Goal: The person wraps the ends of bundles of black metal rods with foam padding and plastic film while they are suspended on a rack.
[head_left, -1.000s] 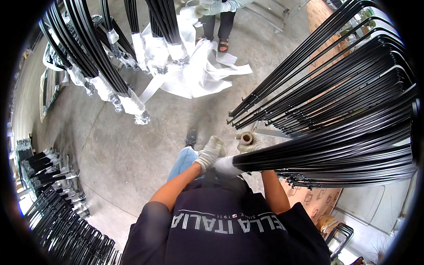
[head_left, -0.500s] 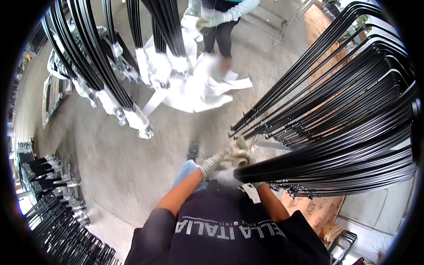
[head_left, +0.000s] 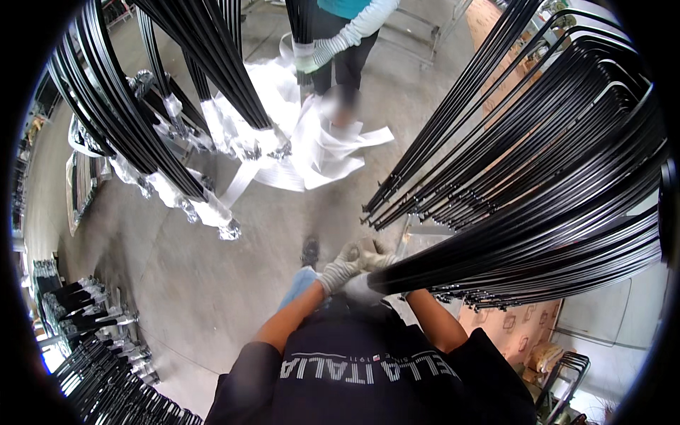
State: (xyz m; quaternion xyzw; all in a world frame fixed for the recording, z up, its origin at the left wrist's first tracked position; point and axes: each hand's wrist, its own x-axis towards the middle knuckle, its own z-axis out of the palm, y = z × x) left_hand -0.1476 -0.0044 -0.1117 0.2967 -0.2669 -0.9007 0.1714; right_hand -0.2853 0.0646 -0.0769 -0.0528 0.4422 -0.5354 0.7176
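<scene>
My gloved left hand (head_left: 341,269) is closed on a white foam wrap (head_left: 365,289) around the end of a bundle of black metal rods (head_left: 453,261). Close beside it, my gloved right hand (head_left: 377,255) has its fingers curled in at the same wrapped end, with its forearm passing beneath the bundle. My fingertips are partly hidden behind the gloves' backs. The rods run up to the right from my hands and bend over at their far ends.
More black rods (head_left: 489,170) hang at the right. At the left, bundles of rods (head_left: 127,127) have wrapped ends above white sheets (head_left: 319,152). A co-worker's gloved hand (head_left: 309,58) holds another bundle at the top. Stacked black parts (head_left: 106,375) lie lower left.
My hands have drawn closer together at the wrapped end, and the right hand has come down a little. The co-worker's hand now grips a bundle of rods at its wrap.
</scene>
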